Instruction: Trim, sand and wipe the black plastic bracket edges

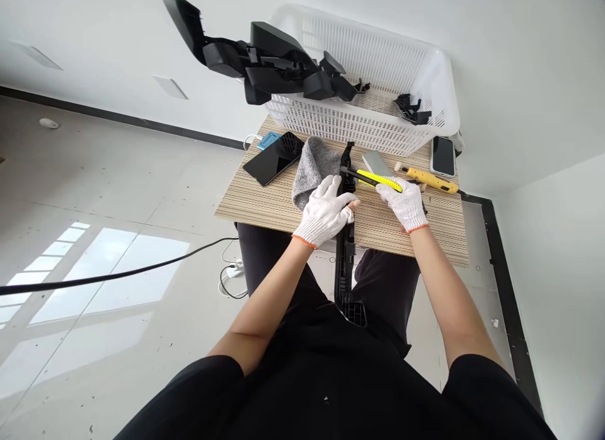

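Observation:
A long black plastic part [346, 263] runs from the wooden table down toward my lap. My left hand [327, 212], in a white glove with an orange cuff, grips the part near the table's front edge; the thumb tip shows bare. In my right hand [405, 203], also gloved, is a yellow and black utility knife [378, 178]. Its front end points left and lies at the upper portion of the black part; whether the blade touches it cannot be made out. Beside my left hand lies a grey cloth [314, 169], partly under the fingers.
Behind the table's wood-grain top [265, 203] stands a white basket [340, 121] with black plastic parts [278, 68] sticking out leftward. On the table lie a black phone [275, 158], another phone [443, 156], a yellow-handled tool [428, 178] and a grey-green flat object [377, 163].

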Available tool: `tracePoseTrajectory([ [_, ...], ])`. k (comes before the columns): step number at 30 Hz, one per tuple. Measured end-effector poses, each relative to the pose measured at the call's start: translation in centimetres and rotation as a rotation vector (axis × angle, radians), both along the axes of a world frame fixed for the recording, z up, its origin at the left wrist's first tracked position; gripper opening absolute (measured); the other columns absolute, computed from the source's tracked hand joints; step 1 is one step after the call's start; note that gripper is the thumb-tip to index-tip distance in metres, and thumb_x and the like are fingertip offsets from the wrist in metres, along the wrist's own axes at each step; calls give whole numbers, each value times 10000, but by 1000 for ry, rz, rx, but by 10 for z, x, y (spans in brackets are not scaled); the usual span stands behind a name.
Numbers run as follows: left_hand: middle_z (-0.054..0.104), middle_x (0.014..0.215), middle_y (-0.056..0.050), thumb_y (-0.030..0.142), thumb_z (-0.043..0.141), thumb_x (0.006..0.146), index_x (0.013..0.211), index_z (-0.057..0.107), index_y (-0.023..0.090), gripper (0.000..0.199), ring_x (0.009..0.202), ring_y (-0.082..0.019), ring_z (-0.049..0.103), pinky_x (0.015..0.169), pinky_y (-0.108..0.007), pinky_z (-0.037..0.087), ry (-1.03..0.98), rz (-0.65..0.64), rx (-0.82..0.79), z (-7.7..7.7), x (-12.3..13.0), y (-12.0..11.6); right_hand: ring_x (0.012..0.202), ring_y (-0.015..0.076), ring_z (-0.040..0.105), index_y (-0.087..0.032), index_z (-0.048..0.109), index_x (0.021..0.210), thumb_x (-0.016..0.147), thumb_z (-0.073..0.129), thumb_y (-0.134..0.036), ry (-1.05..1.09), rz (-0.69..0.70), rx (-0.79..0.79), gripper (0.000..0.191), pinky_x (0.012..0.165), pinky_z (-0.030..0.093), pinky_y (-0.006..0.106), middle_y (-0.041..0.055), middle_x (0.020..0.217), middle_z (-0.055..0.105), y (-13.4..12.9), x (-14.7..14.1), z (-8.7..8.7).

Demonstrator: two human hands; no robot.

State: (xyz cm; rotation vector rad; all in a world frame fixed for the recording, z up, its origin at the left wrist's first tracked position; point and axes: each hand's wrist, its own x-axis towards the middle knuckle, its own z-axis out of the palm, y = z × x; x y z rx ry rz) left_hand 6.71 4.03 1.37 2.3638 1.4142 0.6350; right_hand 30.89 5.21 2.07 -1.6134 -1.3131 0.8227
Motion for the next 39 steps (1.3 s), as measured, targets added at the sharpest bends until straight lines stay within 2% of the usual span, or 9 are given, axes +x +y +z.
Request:
tracePoseTrajectory([
  [2,520,1722,-80,589,446,1117,1214,818,305,479,1654,-385,381,1323,-588,388,-9,-1,0,0,0,0,756,194,701,-157,861,1132,805,834,-554,-8,-33,18,515,644,535,279,56,825,786,0,1,-1],
  [6,527,1702,-88,592,420,1122,1217,813,301,498,1647,-373,380,1327,-569,380,-20,-6,21,-1,0,0,759,199,711,-153,857,1085,788,846,-568,-39,-6,13,511,655,547,283,58,813,784,0,0,-1],
  [9,535,1684,-90,599,388,1127,1219,812,301,526,1639,-362,384,1324,-549,385,-35,-21,40,-2,-1,0,734,195,703,-156,845,1069,791,839,-599,-41,-59,17,523,636,537,283,50,769,761,1,0,-1],
  [13,529,1693,-84,586,383,1131,1212,813,300,522,1640,-366,382,1324,-553,385,-47,-24,36,-1,-1,0,653,160,639,-153,842,1023,777,855,-564,-14,-34,2,479,609,494,278,25,701,718,3,2,-5],
  [18,526,1693,-108,580,390,1132,1220,818,285,527,1643,-376,385,1328,-546,379,-28,-25,18,2,-2,0,585,128,555,-148,832,988,815,810,-547,-5,-67,21,435,555,419,265,5,652,664,4,3,-9],
  [33,532,1687,-107,612,380,1125,1227,802,291,541,1640,-378,385,1316,-575,392,-18,-29,36,0,-3,0,632,153,627,-174,841,962,777,839,-534,-4,-47,14,405,555,470,260,12,686,699,0,1,-6],
  [36,529,1687,-116,606,386,1126,1223,812,283,543,1642,-382,385,1322,-559,386,-13,-30,36,0,-3,0,627,160,630,-183,838,977,779,828,-565,2,-92,22,430,544,468,267,14,694,703,-1,-1,-4],
  [39,530,1689,-112,600,398,1125,1234,812,288,530,1644,-382,383,1322,-558,387,-10,-29,32,1,-3,0,610,156,618,-183,838,970,771,832,-571,12,-49,-6,436,546,463,273,9,684,694,-2,-2,-3],
])
